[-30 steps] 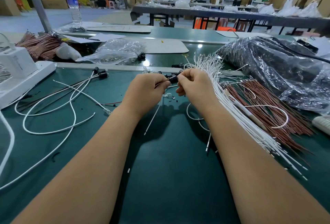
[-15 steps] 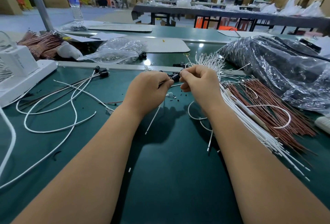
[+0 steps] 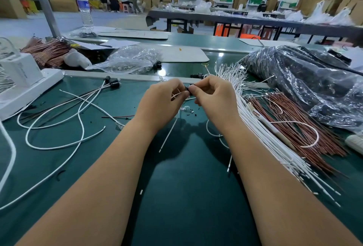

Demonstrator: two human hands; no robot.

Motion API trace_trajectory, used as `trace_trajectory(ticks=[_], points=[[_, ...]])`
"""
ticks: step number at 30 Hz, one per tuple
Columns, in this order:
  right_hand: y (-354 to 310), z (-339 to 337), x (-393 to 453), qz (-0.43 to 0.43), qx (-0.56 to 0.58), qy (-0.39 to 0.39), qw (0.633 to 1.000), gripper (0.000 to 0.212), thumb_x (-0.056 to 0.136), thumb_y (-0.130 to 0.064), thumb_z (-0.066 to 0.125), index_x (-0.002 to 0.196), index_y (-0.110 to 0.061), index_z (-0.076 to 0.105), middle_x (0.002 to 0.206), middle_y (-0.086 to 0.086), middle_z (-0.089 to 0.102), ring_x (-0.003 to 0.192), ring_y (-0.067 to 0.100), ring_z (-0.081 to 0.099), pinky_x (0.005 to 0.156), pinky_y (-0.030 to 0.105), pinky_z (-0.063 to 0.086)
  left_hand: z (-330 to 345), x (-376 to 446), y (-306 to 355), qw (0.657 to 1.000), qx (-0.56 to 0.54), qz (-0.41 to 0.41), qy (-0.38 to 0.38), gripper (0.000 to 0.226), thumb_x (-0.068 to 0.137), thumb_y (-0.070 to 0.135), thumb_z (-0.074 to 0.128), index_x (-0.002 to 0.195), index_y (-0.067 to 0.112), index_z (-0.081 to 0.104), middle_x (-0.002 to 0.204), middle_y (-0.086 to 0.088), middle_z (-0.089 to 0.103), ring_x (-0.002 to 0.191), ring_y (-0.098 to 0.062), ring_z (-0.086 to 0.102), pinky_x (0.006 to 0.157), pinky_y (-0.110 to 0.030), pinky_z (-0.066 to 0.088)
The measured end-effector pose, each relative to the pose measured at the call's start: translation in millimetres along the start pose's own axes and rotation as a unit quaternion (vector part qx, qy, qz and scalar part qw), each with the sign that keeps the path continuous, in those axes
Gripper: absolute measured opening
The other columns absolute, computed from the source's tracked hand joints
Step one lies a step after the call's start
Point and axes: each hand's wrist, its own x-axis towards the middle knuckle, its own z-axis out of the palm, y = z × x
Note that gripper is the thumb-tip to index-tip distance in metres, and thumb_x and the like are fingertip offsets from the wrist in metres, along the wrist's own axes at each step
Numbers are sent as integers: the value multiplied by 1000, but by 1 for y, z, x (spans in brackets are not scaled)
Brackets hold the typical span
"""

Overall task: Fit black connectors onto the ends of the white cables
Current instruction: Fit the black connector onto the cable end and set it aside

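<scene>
My left hand [image 3: 161, 100] and my right hand [image 3: 214, 96] meet fingertip to fingertip above the green table [image 3: 186, 186]. Between them sits a small black connector [image 3: 187, 88], pinched mostly by my right fingers. My left fingers pinch a thin cable [image 3: 177, 94] that runs into the connector; its loose part [image 3: 169, 135] hangs down to the table. A thick bundle of white cables [image 3: 261, 128] lies just right of my right hand. Finished cables with black connectors [image 3: 113, 82] lie at the left.
Brown wires [image 3: 306, 128] lie beside the white bundle. A large dark plastic bag [image 3: 306, 84] fills the right. A clear bag [image 3: 127, 61] sits behind the table's rail. A white device [image 3: 21, 80] stands at the left edge. Looped white cables [image 3: 59, 120] spread at the left.
Both hands have lifted slightly and drawn closer together around the connector. The cable end between the fingers has shortened.
</scene>
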Motion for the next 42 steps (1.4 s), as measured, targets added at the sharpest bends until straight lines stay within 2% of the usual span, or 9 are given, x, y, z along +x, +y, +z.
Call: trace_trajectory(ticks=[6,12,15,20,27,30,35,38,42], points=[[6,1,3,-5,-34,12,999,23,86,-15,71,68,-23,60,62,-2,64,63,20,66,67,38,56,4,2,1,999,-29,-26,-30,5,86,10,67,87,8,71,57,8,56,54,-14,48,58,-30,40],[9,-4,7,14,-36,9,999,20,92,-19,63,72,-23,62,65,-3,64,57,16,63,59,31,53,3,1,0,996,-53,-55,-38,8,89,11,63,91,12,71,66,1,64,64,-22,60,64,-29,47],[10,-4,7,11,-98,-57,993,16,91,-14,57,81,-20,67,68,-5,64,62,18,63,61,32,53,3,3,-5,993,-62,-99,-14,6,94,13,57,90,12,63,73,-6,64,65,-22,55,61,-26,43],[12,0,1,-14,-246,-213,945,8,84,-24,67,91,-23,70,75,-15,55,72,8,54,66,24,40,1,5,-13,980,-97,-172,1,11,97,17,50,91,12,58,62,6,49,52,-6,41,43,-11,30],[15,7,0,-32,-282,-223,932,13,87,-37,64,97,-28,64,94,-6,50,86,13,50,76,28,40,2,3,-13,973,-136,-181,-34,13,95,17,53,83,18,54,57,5,43,40,-2,31,41,-15,28],[16,9,1,-47,-286,-202,936,7,89,-28,62,94,-25,65,93,-3,53,87,16,53,77,31,44,3,2,-12,971,-153,-179,-39,16,94,16,55,78,20,56,54,6,42,40,-3,30,42,-15,28],[16,6,5,63,-77,-77,992,16,91,-11,55,80,-20,60,74,-4,62,63,11,57,61,31,50,3,1,-12,971,-160,-167,-54,12,94,15,58,85,16,66,54,5,39,41,-3,28,43,-15,25],[14,0,8,129,103,-63,984,19,91,-2,54,83,-16,62,72,2,62,57,9,56,56,25,51,2,0,-12,970,-169,-158,-69,12,94,15,59,86,18,68,57,1,38,44,-4,27,44,-16,23],[12,-4,8,155,205,-51,965,10,91,-1,58,89,-9,64,72,4,63,58,11,58,57,22,51,1,0,-10,970,-178,-153,-65,16,93,14,61,82,23,68,54,4,37,43,-4,26,44,-15,23]])
